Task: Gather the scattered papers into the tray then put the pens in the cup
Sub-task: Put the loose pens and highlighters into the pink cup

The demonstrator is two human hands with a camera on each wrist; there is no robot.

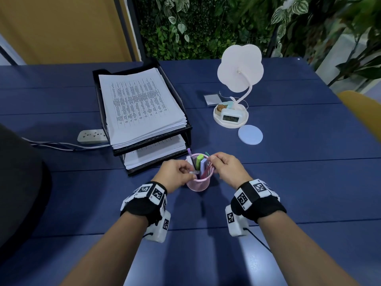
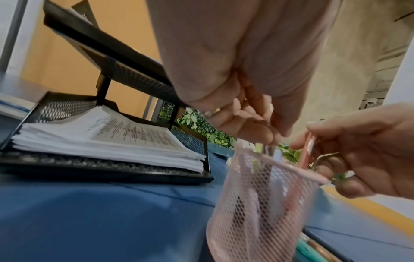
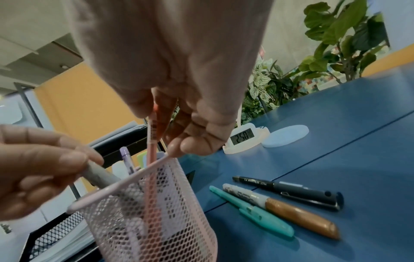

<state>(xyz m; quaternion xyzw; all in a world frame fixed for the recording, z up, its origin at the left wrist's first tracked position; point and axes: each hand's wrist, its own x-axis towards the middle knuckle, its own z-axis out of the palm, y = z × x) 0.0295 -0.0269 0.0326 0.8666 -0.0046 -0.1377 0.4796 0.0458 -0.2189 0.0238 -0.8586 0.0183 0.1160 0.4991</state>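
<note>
The pink mesh cup stands on the blue table in front of the black two-tier tray and holds several pens and highlighters. My left hand pinches a grey pen, slanted with its lower end inside the cup's rim. Over the cup's right side, my right hand pinches a pink pen upright, its lower part down inside the cup. A teal pen, a gold marker and a black pen lie on the table right of the cup. Stacked papers fill both tiers.
A power strip with its cable lies left of the tray. At the back right are a flower-shaped lamp, a small clock in its white dish and a blue coaster. A dark chair is at the left edge.
</note>
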